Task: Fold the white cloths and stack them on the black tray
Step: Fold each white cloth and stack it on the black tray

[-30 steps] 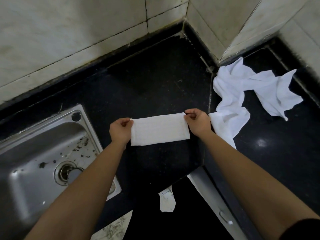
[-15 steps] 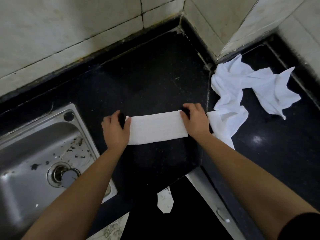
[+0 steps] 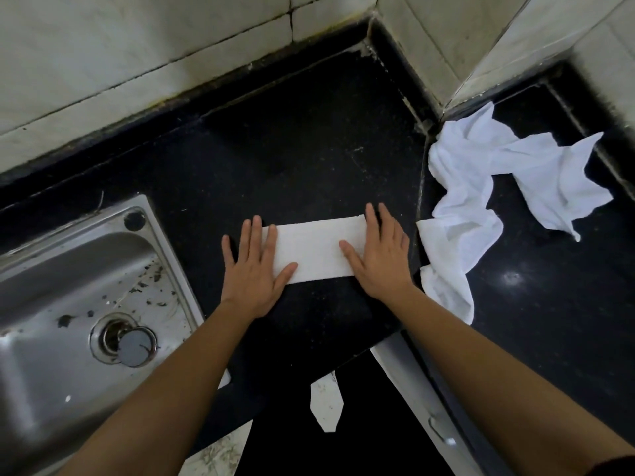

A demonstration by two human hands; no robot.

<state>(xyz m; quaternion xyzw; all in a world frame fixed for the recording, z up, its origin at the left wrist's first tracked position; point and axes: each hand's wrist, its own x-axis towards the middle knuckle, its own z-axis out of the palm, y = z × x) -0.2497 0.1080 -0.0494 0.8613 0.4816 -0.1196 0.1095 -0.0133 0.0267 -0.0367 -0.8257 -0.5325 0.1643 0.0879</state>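
A white cloth folded into a long strip [image 3: 318, 250] lies flat on the black counter [image 3: 292, 149] in front of me. My left hand [image 3: 254, 269] rests palm down on its left end, fingers spread. My right hand [image 3: 379, 254] lies flat on its right end, fingers spread too. Neither hand grips the cloth. To the right, a heap of crumpled white cloths [image 3: 481, 187] lies across the counter corner. No separate black tray can be told apart from the black surface.
A steel sink [image 3: 79, 304] with a drain and debris sits at the left. Tiled walls [image 3: 171, 39] close off the back and form a corner at the right. The counter's front edge runs below my forearms, with a cabinet handle [image 3: 441, 431] beneath.
The folded cloth was held up by its top corners, then laid on the counter. Both hands let go of the corners and now lie flat on its ends.
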